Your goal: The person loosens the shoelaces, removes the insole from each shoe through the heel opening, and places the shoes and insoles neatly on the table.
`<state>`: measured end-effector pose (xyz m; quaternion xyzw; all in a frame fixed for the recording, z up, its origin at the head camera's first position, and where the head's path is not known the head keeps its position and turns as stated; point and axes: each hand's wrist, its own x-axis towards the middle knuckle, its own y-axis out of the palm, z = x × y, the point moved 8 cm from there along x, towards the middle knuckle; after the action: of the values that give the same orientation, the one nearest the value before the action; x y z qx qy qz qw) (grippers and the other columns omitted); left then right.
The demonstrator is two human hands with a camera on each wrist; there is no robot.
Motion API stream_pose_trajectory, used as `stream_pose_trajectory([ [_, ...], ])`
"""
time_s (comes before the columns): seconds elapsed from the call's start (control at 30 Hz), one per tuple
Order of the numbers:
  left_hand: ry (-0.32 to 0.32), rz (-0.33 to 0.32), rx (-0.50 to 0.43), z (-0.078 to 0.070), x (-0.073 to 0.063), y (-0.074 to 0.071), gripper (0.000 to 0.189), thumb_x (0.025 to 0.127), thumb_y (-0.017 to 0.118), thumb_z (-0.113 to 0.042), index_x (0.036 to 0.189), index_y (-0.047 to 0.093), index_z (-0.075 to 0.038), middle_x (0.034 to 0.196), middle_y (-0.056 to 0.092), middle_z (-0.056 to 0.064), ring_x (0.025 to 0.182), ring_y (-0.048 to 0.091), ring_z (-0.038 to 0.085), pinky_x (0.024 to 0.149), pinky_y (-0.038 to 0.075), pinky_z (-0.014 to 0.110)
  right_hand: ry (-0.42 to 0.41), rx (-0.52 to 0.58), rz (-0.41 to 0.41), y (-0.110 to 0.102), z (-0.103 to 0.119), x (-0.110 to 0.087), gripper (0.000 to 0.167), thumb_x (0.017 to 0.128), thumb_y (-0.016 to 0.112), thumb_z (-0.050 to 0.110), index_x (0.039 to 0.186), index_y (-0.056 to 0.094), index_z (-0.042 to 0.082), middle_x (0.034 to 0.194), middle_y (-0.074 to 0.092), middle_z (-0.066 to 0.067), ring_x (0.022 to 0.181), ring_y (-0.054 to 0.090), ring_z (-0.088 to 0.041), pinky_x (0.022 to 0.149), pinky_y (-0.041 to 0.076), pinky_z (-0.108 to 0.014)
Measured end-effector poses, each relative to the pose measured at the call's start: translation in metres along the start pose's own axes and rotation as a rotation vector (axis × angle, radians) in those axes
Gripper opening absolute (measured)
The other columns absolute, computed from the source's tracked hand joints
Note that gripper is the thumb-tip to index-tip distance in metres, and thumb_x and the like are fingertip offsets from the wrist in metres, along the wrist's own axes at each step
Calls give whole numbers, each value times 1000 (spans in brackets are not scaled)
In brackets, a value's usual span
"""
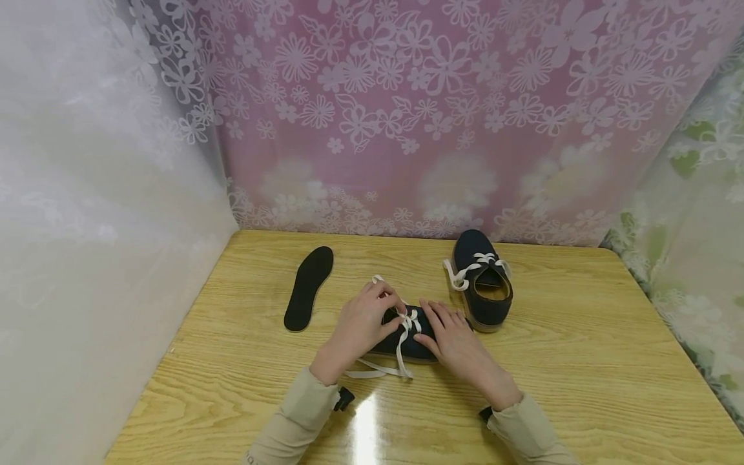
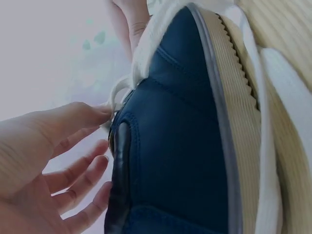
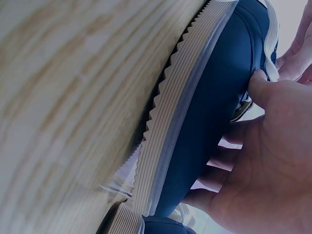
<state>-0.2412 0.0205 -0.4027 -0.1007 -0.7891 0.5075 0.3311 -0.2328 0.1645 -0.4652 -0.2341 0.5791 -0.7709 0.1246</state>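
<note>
A dark blue canvas shoe [image 1: 420, 349] lies on the table with its toe to the right. White shoelace [image 1: 400, 352] crosses its front, and a long loose end trails over its near side. My left hand [image 1: 361, 323] is at the shoe's opening, thumb and forefinger pinching the lace near the top eyelets; its other fingers are bent loosely beside the collar [image 2: 123, 161]. Over the toe part, my right hand [image 1: 462, 345] holds the shoe, thumb near the laces and fingers across the far side. The inside of the shoe is mostly hidden by my left hand.
A second dark blue shoe [image 1: 491, 314], loosely laced in white, stands behind and right of my right hand, toe away from me. The black insole [image 1: 308, 290] lies at the left. Floral curtains [image 1: 372, 116] border the wooden table [image 1: 581, 361] at the back and sides.
</note>
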Motion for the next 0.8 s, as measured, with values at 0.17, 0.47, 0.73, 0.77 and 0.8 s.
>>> stream_pose_trajectory([
  [0.17, 54, -16, 31, -8, 0, 0, 7, 90, 80, -24, 94, 74, -23, 104, 65, -4, 94, 60, 15, 70, 52, 25, 0, 2, -4, 0, -1, 0, 68, 100, 64, 36, 153, 41, 0, 146, 50, -25, 137, 46, -43, 106, 39, -65],
  [0.47, 118, 2, -5, -21, -1, 6, 9, 92, 77, -19, 101, 75, -22, 96, 67, -6, 88, 62, 11, 78, 52, 25, -12, -1, -11, -1, 1, 0, 68, 100, 64, 35, 153, 41, 0, 146, 50, -24, 136, 47, -42, 105, 41, -65],
  [0.73, 183, 6, -57, -25, -4, 1, 14, 94, 74, -12, 107, 74, -19, 96, 66, -4, 78, 59, 9, 63, 46, 19, -17, 0, -19, -1, 0, 0, 68, 99, 65, 34, 152, 42, -1, 145, 51, -24, 136, 48, -41, 104, 41, -65],
  [0.77, 184, 9, -61, -25, -4, 0, 15, 94, 75, -12, 107, 74, -19, 96, 65, -4, 78, 59, 9, 63, 45, 19, -16, 0, -18, -1, 0, 0, 68, 99, 65, 34, 152, 42, -1, 145, 51, -24, 136, 47, -41, 104, 41, -65],
  [0.8, 185, 9, -66, -24, -4, -1, 15, 94, 75, -12, 107, 74, -19, 96, 65, -4, 77, 59, 9, 63, 45, 19, -16, -1, -18, -1, 0, 0, 68, 99, 65, 34, 152, 42, -1, 145, 51, -24, 136, 47, -42, 104, 41, -65],
])
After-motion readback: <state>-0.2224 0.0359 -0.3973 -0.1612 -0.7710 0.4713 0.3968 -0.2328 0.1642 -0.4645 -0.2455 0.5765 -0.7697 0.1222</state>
